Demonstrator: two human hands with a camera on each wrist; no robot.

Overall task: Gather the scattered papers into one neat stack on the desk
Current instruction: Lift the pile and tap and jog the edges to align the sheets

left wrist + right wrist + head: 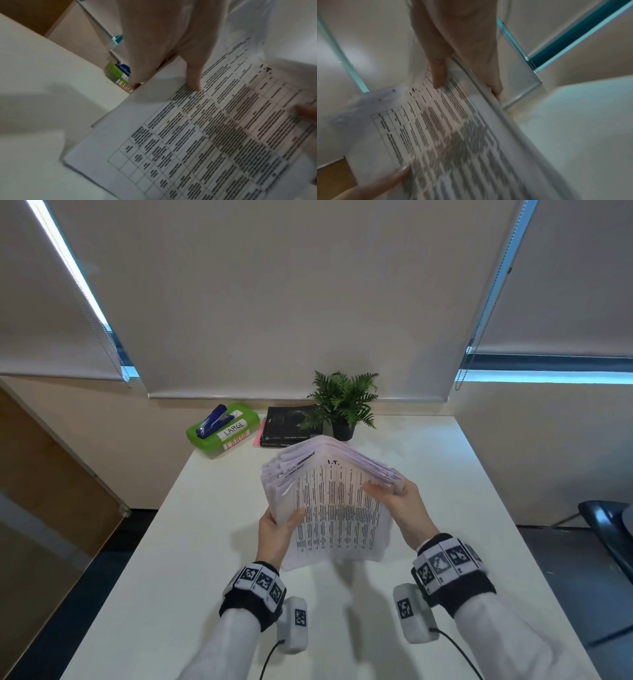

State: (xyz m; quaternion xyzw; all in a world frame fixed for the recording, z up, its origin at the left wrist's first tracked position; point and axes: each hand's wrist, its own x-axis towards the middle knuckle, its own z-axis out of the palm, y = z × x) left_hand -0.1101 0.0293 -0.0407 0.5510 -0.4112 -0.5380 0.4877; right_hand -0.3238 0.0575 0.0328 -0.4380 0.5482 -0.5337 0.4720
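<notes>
A thick bundle of white papers stands on its lower edge on the white desk, its top sheet a printed table headed "I.T.". The sheets fan unevenly at the top left. My left hand grips the bundle's left edge, thumb on the front sheet. My right hand grips the right edge, thumb on the front and fingers behind. In the left wrist view my left hand has its thumb on the printed papers. In the right wrist view my right hand pinches the papers at their edge.
At the desk's far edge sit a green box labelled LARGE with a blue stapler on top, a black book and a potted fern. A dark chair stands to the right of the desk.
</notes>
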